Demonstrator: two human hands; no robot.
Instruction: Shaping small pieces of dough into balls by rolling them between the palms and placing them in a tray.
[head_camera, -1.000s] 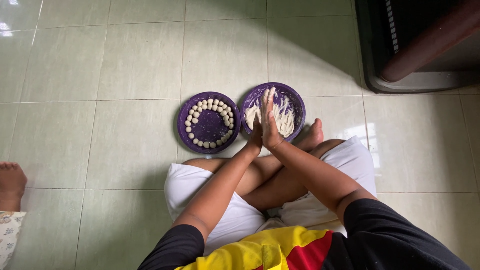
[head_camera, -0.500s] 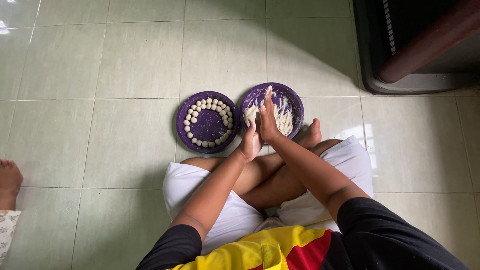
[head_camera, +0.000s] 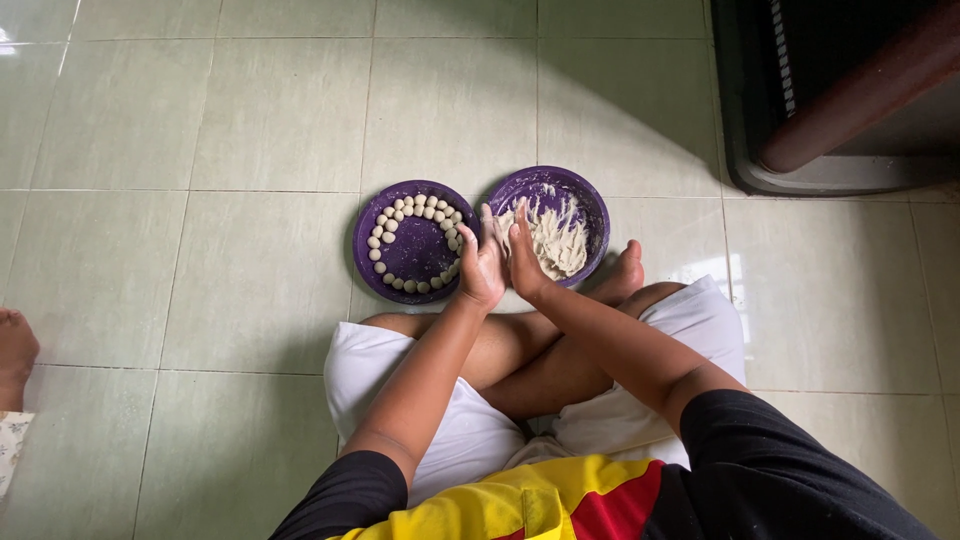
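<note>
I am looking down at my two hands pressing palm to palm just above the gap between two purple plates on the floor. My left hand (head_camera: 482, 268) and right hand (head_camera: 524, 258) are lying flat against each other, fingers straight and pointing away from me; I cannot tell what, if anything, is sitting between the palms. Just beyond the right hand, the right-hand purple plate (head_camera: 590, 200) is holding a smeared mass of pale dough (head_camera: 556, 242). Beside the left hand, the left-hand purple plate (head_camera: 366, 228) is carrying a ring of small dough balls (head_camera: 412, 211) running around its edge. Both plates are sitting side by side, nearly touching, on the pale green tiled floor (head_camera: 200, 150). I am sitting cross-legged in white shorts (head_camera: 370, 365), with a bare foot (head_camera: 622, 272) showing just beside the dough plate. At the far left edge, another person's foot (head_camera: 14, 345) is resting on the tiles.
</note>
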